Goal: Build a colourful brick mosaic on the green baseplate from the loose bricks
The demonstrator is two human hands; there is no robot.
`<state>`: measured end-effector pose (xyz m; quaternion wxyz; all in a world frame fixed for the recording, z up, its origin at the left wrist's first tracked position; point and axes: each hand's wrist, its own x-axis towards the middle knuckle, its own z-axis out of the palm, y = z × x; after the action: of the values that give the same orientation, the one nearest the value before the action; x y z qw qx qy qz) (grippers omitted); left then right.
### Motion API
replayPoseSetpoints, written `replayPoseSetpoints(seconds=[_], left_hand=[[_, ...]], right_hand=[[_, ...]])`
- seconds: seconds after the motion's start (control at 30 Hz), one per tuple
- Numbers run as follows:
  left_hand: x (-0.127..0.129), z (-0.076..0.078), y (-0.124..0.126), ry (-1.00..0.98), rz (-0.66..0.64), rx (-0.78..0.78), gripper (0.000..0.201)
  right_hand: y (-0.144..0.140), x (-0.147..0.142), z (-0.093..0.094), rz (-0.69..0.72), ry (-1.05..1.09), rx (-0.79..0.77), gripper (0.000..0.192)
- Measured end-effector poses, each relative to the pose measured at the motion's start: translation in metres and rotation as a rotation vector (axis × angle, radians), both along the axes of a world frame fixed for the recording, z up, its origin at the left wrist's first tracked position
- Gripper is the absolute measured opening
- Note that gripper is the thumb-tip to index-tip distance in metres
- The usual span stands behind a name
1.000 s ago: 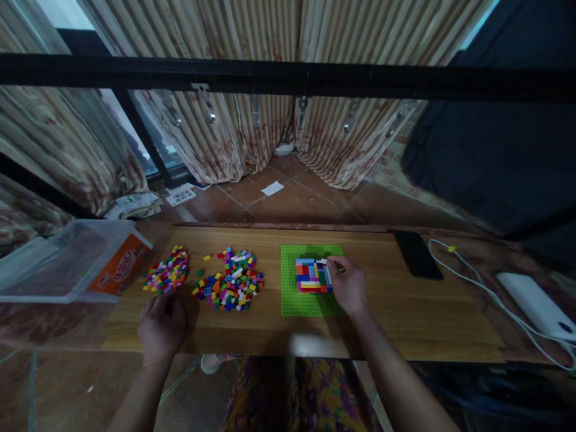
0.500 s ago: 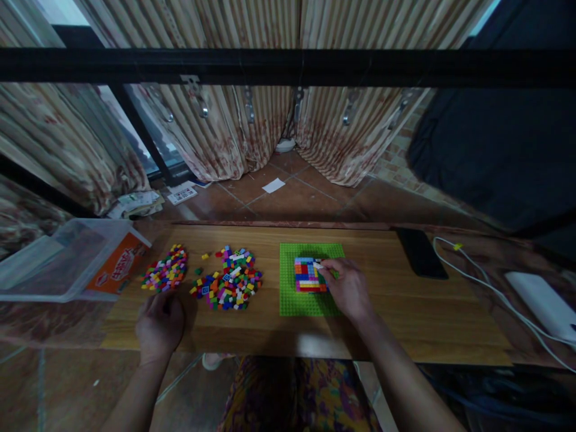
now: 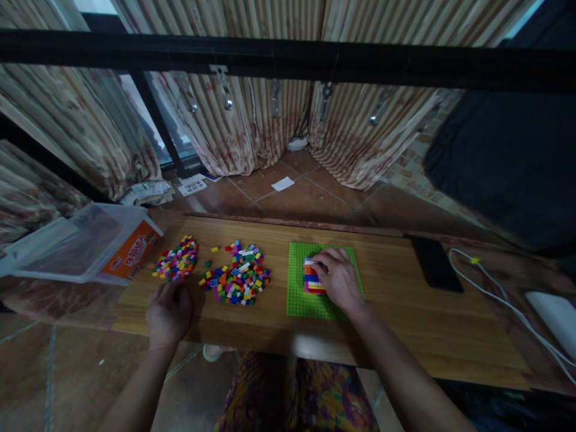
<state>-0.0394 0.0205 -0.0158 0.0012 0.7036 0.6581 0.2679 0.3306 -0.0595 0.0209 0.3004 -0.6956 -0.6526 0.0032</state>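
My right hand is over a small block of coloured building bricks, its fingers pinched at the far side of the block. A small white brick shows at the fingertips; the hand hides much of the block's right part. The block stands on a green studded baseplate. My left hand is curled closed on the table's near left part, just in front of a small heap of mixed bricks. Whatever it may hold is hidden. A larger heap of bricks lies between the hands.
A clear plastic box with an orange label stands at the left end of the wooden table. A black phone lies on the right. Beyond it run a white cable and a white power block.
The view has shifted, so the table's things sit farther right. My right fingers have moved left across the brick block, toward its far left corner. My left hand stays curled beside the small heap.
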Motion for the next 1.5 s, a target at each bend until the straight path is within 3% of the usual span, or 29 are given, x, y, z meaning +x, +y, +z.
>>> replayPoseSetpoints(seconds=[0.2,0.5,0.73,1.07,1.5], left_hand=[[0.001,0.002,-0.001,-0.018,0.007,-0.003,0.027],[0.001,0.0,-0.001,-0.052,0.008,-0.026,0.026],[0.004,0.003,-0.003,-0.09,0.022,-0.028,0.026],[0.002,-0.002,-0.001,-0.08,0.031,-0.048,0.026],[0.003,0.0,-0.002,-0.081,0.015,-0.039,0.025]], right_hand=[[0.0,0.0,-0.007,-0.05,0.058,0.037,0.014],[0.0,0.008,0.001,-0.098,0.185,0.076,0.024],[0.014,0.007,-0.01,-0.091,0.193,-0.066,0.03],[0.017,0.008,-0.015,-0.12,0.499,-0.215,0.03],[0.014,0.002,-0.011,-0.106,0.43,-0.178,0.028]])
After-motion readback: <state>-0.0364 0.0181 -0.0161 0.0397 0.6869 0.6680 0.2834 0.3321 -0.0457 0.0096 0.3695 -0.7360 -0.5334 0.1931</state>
